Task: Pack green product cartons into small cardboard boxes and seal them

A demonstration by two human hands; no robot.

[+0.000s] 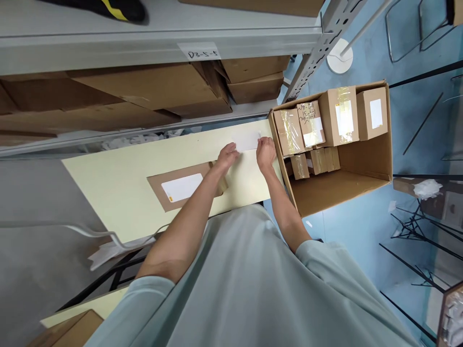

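Note:
A white paper sheet (247,141) lies on the pale yellow table (126,168). My left hand (228,156) is at its left end, with fingers pressed together on the edge. At the sheet's right end my right hand (265,150) pinches the corner. Beneath my left forearm a brown parcel (159,185) with a white label (183,187) rests on the table, partly hidden by the arm. Just right of my right hand stands an open carton (361,185) holding several small taped boxes (342,118).
A grey metal shelf (144,46) with brown cartons (152,86) runs along the far side. Its perforated upright (318,48) rises behind the open carton. A pale cable (87,232) hangs at the left. Black metal legs (415,270) stand on the blue floor at right.

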